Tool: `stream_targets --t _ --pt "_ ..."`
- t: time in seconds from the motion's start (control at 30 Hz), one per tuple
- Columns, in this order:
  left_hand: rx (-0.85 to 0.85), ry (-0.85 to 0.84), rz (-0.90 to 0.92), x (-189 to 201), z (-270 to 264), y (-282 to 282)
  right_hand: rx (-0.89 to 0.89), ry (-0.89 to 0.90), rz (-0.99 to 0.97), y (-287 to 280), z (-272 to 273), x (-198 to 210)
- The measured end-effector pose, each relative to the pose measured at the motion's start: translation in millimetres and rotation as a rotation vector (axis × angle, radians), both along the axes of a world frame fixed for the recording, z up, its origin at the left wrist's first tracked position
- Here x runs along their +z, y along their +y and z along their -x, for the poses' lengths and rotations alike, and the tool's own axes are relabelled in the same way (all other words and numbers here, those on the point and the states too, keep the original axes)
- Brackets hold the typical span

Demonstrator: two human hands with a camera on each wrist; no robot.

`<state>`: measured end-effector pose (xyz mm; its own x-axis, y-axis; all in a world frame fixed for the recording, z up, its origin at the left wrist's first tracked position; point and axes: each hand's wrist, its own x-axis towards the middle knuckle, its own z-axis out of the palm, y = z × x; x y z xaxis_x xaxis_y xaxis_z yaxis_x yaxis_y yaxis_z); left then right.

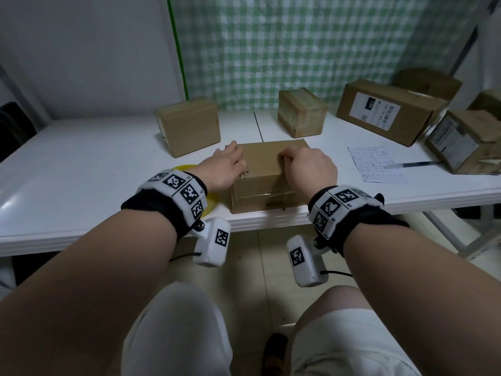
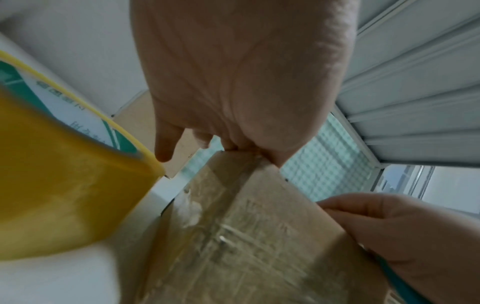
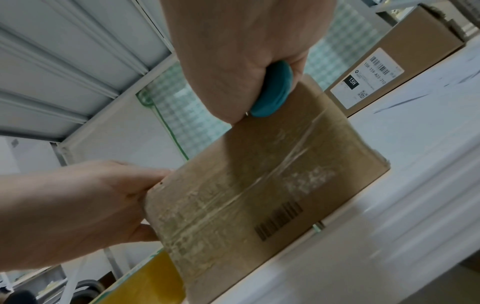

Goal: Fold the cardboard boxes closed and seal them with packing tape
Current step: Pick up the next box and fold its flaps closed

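A small cardboard box [image 1: 260,185] stands at the white table's front edge, flaps down, with clear tape shining on its near face [image 3: 272,185]. My left hand [image 1: 225,165] grips its upper left edge, fingers over the top and thumb on the near face. My right hand [image 1: 309,169] is a fist on the box top, curled round a teal cutter [image 3: 272,90] whose tip touches the cardboard. A yellow tape roll [image 1: 187,168] lies on the table beside the box, under my left wrist, and looms large in the left wrist view [image 2: 59,195].
Two plain boxes [image 1: 189,126] [image 1: 302,112] stand behind. Labelled boxes [image 1: 390,112] [image 1: 466,139] crowd the back right. A written sheet [image 1: 376,164] with a pen [image 1: 412,164] lies right of the box. A checked curtain hangs behind.
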<state>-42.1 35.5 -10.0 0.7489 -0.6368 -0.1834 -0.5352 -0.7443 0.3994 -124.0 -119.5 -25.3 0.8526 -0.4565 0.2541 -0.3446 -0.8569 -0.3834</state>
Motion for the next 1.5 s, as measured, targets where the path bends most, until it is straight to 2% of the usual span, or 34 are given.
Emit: stream_targets --t 0.3,0.47,0.63,0.83,1.0,1.13,1.23,1.4,1.5 --pt "0.001 -0.036 -0.082 0.1 3.9 -0.5 0.008 0.004 -0.012 -2.7 -1.4 1.4" --pt "0.012 -0.007 -0.030 2.9 4.2 5.1 0.017 0.006 -0.020 -3.9 0.3 2.3" --pt "-0.007 -0.062 -0.149 9.6 6.1 1.9 0.025 0.014 0.000 -5.1 0.5 1.9" --pt "0.064 0.024 0.060 14.1 -1.5 5.1 0.035 -0.041 -0.042 -7.8 5.2 2.0" --pt "0.102 -0.001 0.104 6.6 -14.4 11.1 -0.144 -0.227 -0.054 -12.1 15.9 -1.7" --pt "0.073 -0.091 -0.001 6.9 -12.0 10.7 -0.147 -0.114 -0.174 -9.8 17.7 1.5" --pt "0.076 -0.168 -0.037 7.4 -7.9 12.0 -0.096 -0.106 -0.256 -4.9 16.6 3.1" --pt "0.132 -0.236 0.036 11.7 5.8 17.7 0.105 -0.006 -0.514 5.0 18.1 7.8" --pt "0.153 -0.170 0.116 15.3 14.1 19.5 0.153 0.020 -0.586 5.2 16.5 6.2"
